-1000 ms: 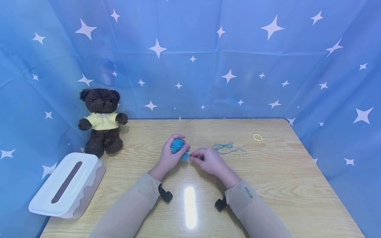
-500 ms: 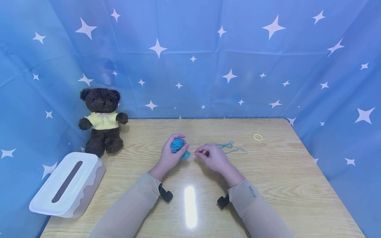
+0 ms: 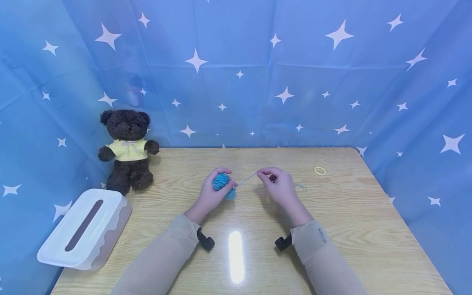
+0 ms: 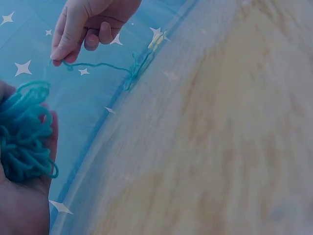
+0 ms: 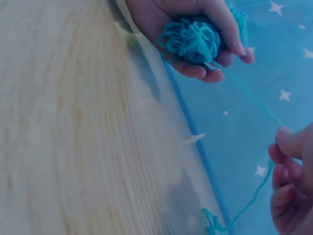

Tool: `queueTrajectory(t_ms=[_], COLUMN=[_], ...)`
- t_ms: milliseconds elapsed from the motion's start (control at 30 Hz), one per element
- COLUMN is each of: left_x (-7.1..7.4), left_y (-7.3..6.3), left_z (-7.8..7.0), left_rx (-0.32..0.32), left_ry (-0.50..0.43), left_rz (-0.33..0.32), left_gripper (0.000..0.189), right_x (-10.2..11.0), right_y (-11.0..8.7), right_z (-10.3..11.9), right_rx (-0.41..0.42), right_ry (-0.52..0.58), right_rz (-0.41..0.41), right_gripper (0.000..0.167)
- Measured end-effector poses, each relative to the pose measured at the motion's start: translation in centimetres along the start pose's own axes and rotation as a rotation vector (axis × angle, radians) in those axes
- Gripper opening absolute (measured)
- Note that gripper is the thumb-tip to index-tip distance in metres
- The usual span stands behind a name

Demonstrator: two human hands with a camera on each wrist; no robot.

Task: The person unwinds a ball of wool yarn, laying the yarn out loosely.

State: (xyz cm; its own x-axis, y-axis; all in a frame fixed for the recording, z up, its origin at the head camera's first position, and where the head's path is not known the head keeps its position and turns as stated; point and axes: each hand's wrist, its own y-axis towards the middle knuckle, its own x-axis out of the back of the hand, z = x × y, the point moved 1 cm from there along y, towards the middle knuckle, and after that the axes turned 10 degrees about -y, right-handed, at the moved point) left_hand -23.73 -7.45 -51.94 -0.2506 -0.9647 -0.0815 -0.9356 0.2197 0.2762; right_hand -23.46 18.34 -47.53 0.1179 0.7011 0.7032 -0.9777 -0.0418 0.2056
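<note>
My left hand [image 3: 211, 194] grips a bundle of turquoise yarn [image 3: 220, 181], with loose loops bulging out below the thumb. To its right, my right hand [image 3: 280, 186] pinches a single yarn strand [image 3: 248, 179] between thumb and forefinger. That strand runs taut from the bundle up to the pinch. In the right wrist view the bundle [image 5: 193, 41] sits in the curled left fingers, and the strand's slack part [image 5: 254, 196] hangs from the right hand [image 5: 293, 181] towards a small tangle on the table. The right hand partly covers this loose yarn in the head view.
A yellow ring [image 3: 319, 171] lies on the wooden table [image 3: 368, 229] at the far right. At the left stand a brown teddy bear [image 3: 128, 151] in a yellow top and a white slotted box [image 3: 85, 229]. A blue star-patterned curtain [image 3: 239, 73] hangs behind the table.
My right hand has moved away from the bundle, to the right and slightly up, drawing out a longer strand. The left hand has stayed nearly in place, holding the bundle.
</note>
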Motion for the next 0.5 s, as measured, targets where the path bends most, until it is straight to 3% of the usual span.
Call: queueTrajectory(t_ms=[267,500], left_x=[-0.1,-0.1], left_y=[0.0,0.0], left_z=[0.1,0.0], left_rx=[0.002,0.022], left_ry=[-0.062,-0.079], left_rz=[0.022,-0.008], left_gripper=[0.033,0.032], right_x=[1.3,2.4], right_y=[0.7,1.2], right_z=[-1.8,-3.7], right_rx=[-0.106,-0.174], right_ry=[-0.004,-0.026], right_rz=[-0.147,-0.175], right_gripper=[0.025,0.031])
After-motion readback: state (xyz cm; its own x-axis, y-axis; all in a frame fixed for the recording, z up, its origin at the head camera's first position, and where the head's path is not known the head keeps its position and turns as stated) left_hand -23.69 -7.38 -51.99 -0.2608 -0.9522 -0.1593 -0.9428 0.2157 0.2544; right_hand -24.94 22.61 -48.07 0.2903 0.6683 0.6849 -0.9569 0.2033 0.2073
